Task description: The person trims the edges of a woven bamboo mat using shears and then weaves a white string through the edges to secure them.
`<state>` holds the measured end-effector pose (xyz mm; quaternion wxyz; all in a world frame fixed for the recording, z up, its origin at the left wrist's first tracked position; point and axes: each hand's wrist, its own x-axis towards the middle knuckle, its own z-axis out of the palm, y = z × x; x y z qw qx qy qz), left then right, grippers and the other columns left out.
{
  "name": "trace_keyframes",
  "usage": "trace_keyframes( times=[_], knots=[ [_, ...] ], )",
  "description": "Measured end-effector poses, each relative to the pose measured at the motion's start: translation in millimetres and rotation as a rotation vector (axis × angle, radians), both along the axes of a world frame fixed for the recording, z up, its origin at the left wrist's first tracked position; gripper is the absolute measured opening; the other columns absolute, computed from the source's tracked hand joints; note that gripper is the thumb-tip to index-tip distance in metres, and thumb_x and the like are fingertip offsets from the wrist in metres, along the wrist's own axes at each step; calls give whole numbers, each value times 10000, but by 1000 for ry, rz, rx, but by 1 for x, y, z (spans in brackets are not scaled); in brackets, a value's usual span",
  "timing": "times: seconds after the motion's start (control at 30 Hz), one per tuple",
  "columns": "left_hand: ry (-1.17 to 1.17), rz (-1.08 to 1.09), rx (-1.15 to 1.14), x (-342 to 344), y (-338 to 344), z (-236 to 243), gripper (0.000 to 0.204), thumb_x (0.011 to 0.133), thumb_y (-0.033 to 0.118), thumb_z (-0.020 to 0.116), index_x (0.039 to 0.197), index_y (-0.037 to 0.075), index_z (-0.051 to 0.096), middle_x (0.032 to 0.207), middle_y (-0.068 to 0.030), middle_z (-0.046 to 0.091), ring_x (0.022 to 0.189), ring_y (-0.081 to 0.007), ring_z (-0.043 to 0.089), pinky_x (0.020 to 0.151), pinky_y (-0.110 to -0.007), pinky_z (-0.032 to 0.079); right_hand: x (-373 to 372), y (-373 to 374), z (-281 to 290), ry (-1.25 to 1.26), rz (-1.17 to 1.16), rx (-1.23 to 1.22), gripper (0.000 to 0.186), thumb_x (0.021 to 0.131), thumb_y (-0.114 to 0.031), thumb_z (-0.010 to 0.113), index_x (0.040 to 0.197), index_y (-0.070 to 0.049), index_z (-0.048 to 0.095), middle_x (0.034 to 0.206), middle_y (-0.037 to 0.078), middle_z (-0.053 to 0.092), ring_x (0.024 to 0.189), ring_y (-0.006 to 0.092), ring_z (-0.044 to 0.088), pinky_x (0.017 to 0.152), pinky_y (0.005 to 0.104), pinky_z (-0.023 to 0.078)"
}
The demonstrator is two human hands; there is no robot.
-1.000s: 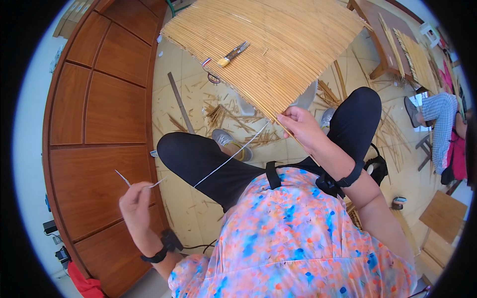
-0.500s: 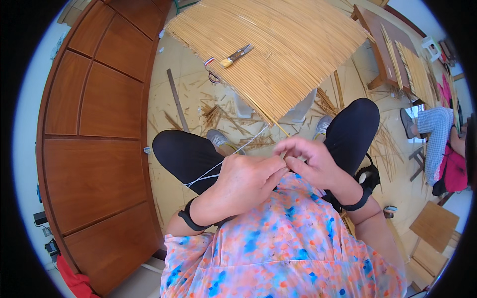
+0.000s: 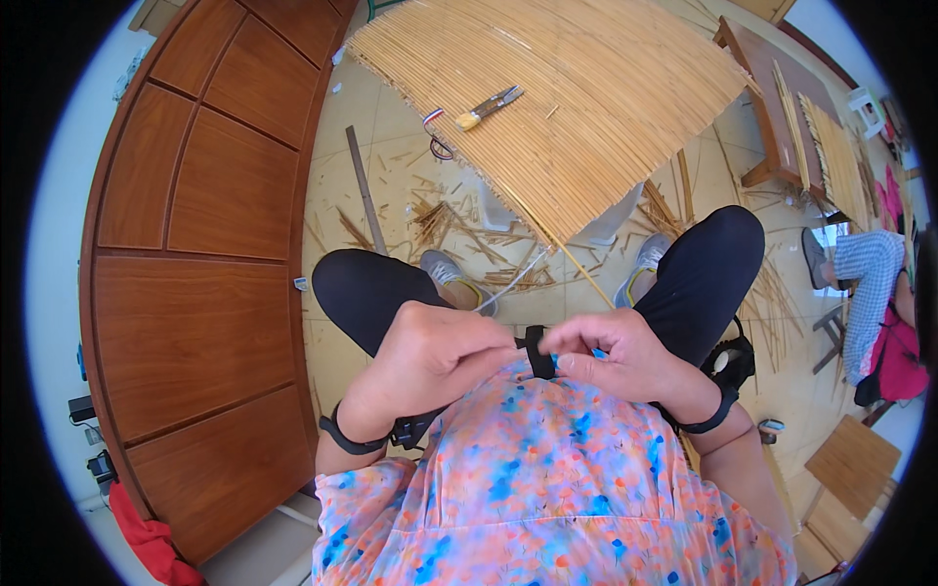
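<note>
A mat of thin straw-coloured sticks (image 3: 586,117) lies ahead of me, one corner pointing toward my lap. From that corner a white cord (image 3: 513,277) runs down to my left hand (image 3: 435,354), where it passes out of sight behind the knuckles. The left thumb and fingers are closed in a pinch, apparently on this cord. To its right, my right hand (image 3: 625,354) is apart from it, fingers curled, with a gap to the thumb; its fingertips are slightly blurred. One loose stick (image 3: 584,273) juts from the mat's corner toward the right hand.
On the mat rests a small tool (image 3: 490,105) with a yellow-brown handle, beside a striped band (image 3: 436,137). Stick scraps (image 3: 430,223) litter the floor. A wooden cabinet (image 3: 205,342) lines the left; a low table (image 3: 772,107) and another person's leg (image 3: 865,283) are at right.
My hands have moved apart and lower, the left one shifting leftward. The cord's loop left of my left wrist is out of sight now. The mat appears slightly farther right.
</note>
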<state>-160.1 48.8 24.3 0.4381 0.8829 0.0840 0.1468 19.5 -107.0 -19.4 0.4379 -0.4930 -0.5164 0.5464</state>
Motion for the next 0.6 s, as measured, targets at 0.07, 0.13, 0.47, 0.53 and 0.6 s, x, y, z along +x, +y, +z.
trace_keyframes(
  times=[0.07, 0.13, 0.47, 0.53, 0.6],
  knots=[
    [-1, -40, 65, 4, -4, 1, 86, 719, 98, 688, 719, 70, 607, 578, -66, 541, 492, -235, 547, 429, -304, 416, -9, 4, 2, 75, -101, -17, 356, 853, -79, 570, 1194, -11, 493, 985, 58, 616, 678, 56, 557, 616, 216, 460],
    [-11, -80, 212, 8, -9, 1, 87, 709, 104, 689, 714, 86, 604, 562, -49, 529, 484, -226, 549, 421, -308, 421, -19, 10, 8, 344, -163, 35, 369, 872, -163, 576, 1186, 14, 496, 982, 74, 582, 669, 62, 555, 593, 215, 451],
    [-39, -131, 86, -13, 9, -6, 130, 692, 91, 720, 800, 56, 660, 579, -59, 553, 466, -215, 532, 417, -294, 393, 3, 2, 11, 58, 75, -117, 210, 903, -117, 508, 1078, -31, 587, 711, -3, 607, 603, 54, 525, 555, 212, 419],
    [7, -124, 38, -28, 21, -5, 108, 691, 87, 720, 775, 47, 666, 539, -56, 526, 445, -207, 513, 411, -293, 364, 6, -3, 12, -55, 58, -49, 141, 896, -107, 514, 941, -31, 625, 692, 2, 596, 589, 51, 514, 548, 212, 412],
    [50, -85, 29, -48, 31, 5, 97, 692, 72, 717, 770, 41, 669, 526, -52, 523, 446, -191, 514, 411, -282, 351, 9, -6, 15, -53, 51, -51, 129, 892, -105, 518, 931, -27, 613, 694, 10, 598, 594, 56, 519, 551, 216, 414]
  ],
)
